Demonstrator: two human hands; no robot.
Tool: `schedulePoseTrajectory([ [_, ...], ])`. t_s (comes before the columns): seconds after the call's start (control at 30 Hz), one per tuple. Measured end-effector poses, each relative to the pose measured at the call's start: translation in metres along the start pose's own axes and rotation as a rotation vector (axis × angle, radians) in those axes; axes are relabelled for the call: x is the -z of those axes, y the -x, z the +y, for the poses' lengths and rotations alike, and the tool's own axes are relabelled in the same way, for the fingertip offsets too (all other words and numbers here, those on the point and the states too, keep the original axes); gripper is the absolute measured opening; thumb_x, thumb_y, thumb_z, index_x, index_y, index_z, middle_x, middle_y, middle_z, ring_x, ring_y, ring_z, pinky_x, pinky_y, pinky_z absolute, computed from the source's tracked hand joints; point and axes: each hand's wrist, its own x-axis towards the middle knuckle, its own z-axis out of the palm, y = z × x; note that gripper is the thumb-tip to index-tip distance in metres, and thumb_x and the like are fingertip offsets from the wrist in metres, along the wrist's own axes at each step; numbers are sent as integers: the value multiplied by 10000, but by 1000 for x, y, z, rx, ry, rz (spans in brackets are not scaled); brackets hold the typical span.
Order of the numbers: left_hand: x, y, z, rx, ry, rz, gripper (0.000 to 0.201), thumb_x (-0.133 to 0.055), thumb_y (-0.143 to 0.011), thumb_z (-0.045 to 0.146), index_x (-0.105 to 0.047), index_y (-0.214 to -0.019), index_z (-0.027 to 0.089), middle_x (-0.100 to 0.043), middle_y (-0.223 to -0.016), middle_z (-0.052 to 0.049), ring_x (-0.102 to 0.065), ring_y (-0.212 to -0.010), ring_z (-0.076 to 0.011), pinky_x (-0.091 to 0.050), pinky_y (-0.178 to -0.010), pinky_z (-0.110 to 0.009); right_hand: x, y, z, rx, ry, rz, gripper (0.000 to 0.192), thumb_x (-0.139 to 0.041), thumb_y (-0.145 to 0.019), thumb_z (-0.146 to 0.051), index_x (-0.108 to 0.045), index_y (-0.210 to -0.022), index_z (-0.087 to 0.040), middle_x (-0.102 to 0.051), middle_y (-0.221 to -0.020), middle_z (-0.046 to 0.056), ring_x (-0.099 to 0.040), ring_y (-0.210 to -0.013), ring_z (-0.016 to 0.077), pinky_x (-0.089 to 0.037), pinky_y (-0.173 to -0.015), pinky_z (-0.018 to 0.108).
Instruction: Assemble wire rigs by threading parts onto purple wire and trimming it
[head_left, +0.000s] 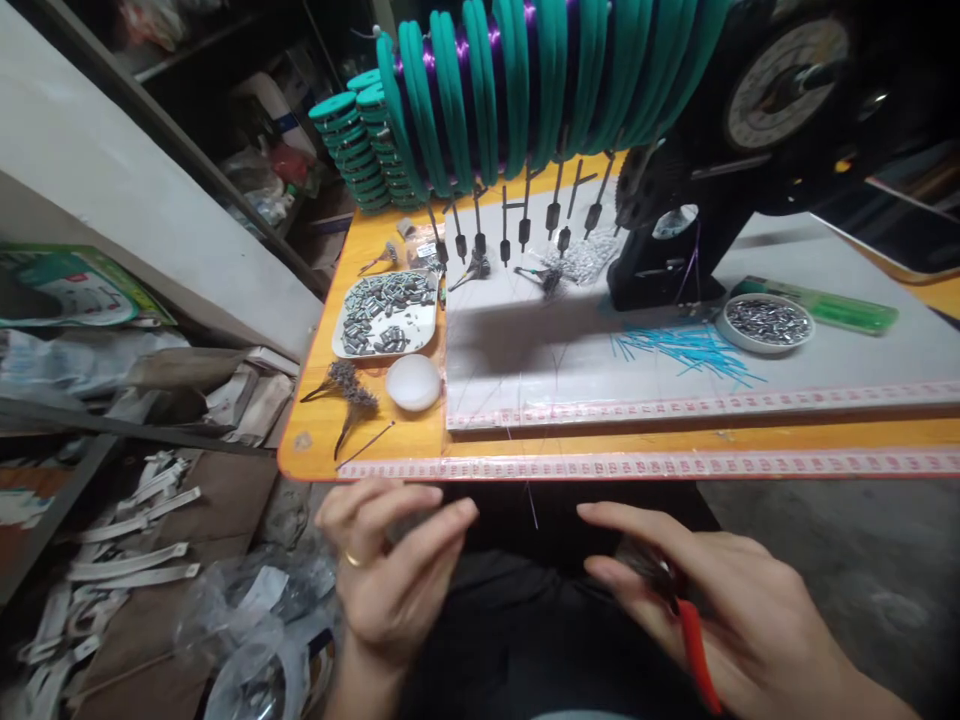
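My right hand [720,590] is wrapped round a pair of red-handled pliers [699,655], whose metal head is partly hidden by the fingers. Its thumb and forefinger stand apart at the tips. On the other side, my left hand [401,565] wears a ring and has loosely bent fingers. A small gap shows between its thumb and forefinger, and I see nothing held there. Between both hands, thin line ends [532,507] hang over the table's front edge. Above them is a row of green spools [517,90] wound with purple line, with dark weighted rods below.
On the orange table [315,420] are a white tray [349,345] of small metal pieces, a white cup [413,383], dark bundles [351,390], blue strips [686,350], a bowl of metal pieces [766,322] and a green cutter [855,308]. Measuring tapes [637,465] run along the edges.
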Motion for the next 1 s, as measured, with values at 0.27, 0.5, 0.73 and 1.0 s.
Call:
schedulePoseTrajectory([
  [0.27, -17, -6, 42, -48, 170, -56, 225, -664, -858, 127, -736, -1001, 285, -687, -799, -15, -504, -879, -218, -391, -774, -400, 1, -8, -17, -9, -138, 88, 178, -609, -925, -215, -570, -1098, -222, -717, -741, -73, -643, -530, 43, -497, -614, 157],
  [0.5, -37, -25, 50, -154, 353, -147, 386, -607, -790, 36, -559, -1148, 173, -686, -1107, -82, -574, -1155, -246, -409, -1018, -492, 8, -6, -9, -74, -225, 74, 158, -590, -897, -117, -579, -1003, -232, -692, -719, -73, -623, -520, 47, -468, -555, 157],
  [0.73, -57, -38, 47, -178, 496, -368, 237, -629, -828, 38, -596, -1044, 128, -644, -754, -50, -543, -685, -143, -497, -618, -287, 11, -6, 5, -182, -189, 149, 98, -587, -897, -118, -621, -922, -206, -670, -677, -51, -578, -485, 57, -459, -518, 167],
  [1.0, -66, -51, 47, -143, 347, -426, 110, -616, -844, 54, -620, -914, 139, -628, -763, -43, -543, -710, -146, -480, -642, -291, 7, -6, 18, -227, -197, 179, 94, -580, -902, -133, -633, -963, -181, -682, -686, -34, -600, -487, 59, -483, -513, 147],
])
